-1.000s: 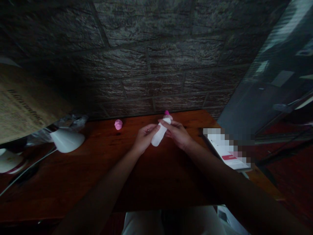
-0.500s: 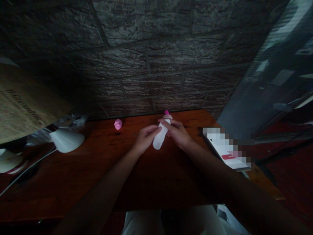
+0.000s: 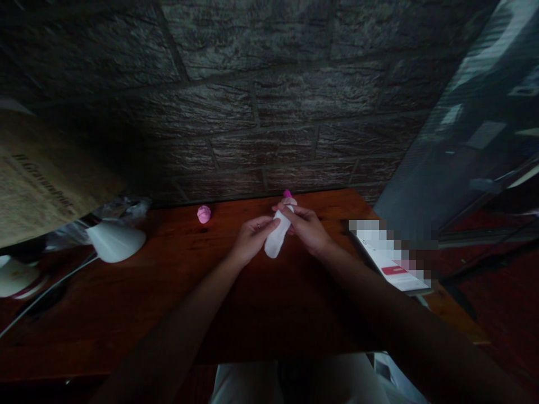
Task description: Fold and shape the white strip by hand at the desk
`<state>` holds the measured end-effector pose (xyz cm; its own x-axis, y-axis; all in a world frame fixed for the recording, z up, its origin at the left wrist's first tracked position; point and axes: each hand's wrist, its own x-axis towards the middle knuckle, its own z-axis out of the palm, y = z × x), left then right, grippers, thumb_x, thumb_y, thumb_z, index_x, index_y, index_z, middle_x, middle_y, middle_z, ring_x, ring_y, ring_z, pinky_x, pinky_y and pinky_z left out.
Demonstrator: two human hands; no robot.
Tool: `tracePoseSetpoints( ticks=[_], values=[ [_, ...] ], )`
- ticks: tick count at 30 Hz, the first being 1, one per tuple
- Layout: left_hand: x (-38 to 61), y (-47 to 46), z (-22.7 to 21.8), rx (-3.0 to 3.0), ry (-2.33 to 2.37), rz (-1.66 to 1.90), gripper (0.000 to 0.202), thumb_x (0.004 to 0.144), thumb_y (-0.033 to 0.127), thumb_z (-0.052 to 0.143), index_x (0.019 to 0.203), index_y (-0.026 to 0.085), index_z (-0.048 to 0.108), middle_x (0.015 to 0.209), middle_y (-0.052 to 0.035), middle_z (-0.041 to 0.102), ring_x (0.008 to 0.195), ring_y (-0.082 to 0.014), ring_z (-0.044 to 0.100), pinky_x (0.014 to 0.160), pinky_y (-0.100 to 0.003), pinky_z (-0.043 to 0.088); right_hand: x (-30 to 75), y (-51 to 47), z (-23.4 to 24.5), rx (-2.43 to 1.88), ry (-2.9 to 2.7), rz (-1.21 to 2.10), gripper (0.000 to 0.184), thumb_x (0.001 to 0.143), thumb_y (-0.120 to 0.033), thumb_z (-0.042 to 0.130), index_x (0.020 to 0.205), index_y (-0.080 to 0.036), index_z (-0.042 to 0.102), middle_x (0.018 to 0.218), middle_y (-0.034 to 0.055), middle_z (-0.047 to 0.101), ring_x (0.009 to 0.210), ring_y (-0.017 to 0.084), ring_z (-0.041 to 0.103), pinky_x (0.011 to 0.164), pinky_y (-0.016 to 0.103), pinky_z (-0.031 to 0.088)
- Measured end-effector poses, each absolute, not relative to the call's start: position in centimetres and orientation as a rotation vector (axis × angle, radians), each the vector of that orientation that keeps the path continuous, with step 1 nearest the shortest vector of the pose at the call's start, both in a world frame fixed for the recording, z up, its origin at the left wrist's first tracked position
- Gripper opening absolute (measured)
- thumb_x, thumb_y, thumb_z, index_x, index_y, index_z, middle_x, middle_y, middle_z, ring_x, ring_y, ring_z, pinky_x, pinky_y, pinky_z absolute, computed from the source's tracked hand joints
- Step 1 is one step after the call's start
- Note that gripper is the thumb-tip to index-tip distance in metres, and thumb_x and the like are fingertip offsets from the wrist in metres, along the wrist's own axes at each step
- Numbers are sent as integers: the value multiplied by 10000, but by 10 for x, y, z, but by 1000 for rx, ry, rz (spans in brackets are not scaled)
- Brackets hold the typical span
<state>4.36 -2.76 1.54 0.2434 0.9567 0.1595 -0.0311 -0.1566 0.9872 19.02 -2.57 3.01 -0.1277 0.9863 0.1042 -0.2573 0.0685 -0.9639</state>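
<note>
A soft white strip with a rounded lower end (image 3: 275, 241) slants between my two hands over the table; whether it is cloth or clay I cannot tell. My left hand (image 3: 251, 238) pinches its left side, thumb on top. From the other side, my right hand (image 3: 309, 227) grips its upper end, thumb laid over it. Just beyond my fingertips are a pale pink lump (image 3: 289, 201) and a small magenta piece (image 3: 287, 193), both partly hidden. A crumpled pink ball (image 3: 204, 214) lies farther left.
The wooden table (image 3: 168, 292) meets a stone-block wall (image 3: 236, 112). On the right rests a tablet-like device (image 3: 396, 269) with a lit, partly blurred screen. To the left are a white cone-shaped object (image 3: 115, 242), a cable (image 3: 54, 292), a cup (image 3: 14, 278) and a brown paper bag (image 3: 50, 179).
The white strip's lower end has shifted very slightly to the right, and its edge looks a little more creased. Both hands keep nearly the same grip and place.
</note>
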Motion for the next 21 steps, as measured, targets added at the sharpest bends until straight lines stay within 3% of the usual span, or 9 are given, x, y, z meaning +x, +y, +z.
tracePoseSetpoints(
  ticks=[8,15,21],
  values=[
    [44,-30,17,1423,956,1133,263,760,428,726,822,174,748,744,-29,704,621,-132,565,599,-258,405,194,-24,32,-904,-1171,1322,445,714,-642,696,777,-206,759,609,-4,514,526,102,382,506,274,289],
    [45,-30,18,1464,882,1080,268,806,413,687,860,160,755,828,-57,722,738,-163,619,718,-287,444,194,-25,34,-933,-1162,1366,514,699,-700,678,837,-212,761,624,6,542,539,110,406,492,262,301],
    [42,-28,15,1462,907,1099,260,798,404,701,857,155,750,801,-53,716,717,-158,609,703,-287,438,195,-21,30,-918,-1118,1423,538,761,-699,615,853,-191,763,546,-2,505,518,116,392,475,258,283]
  ],
)
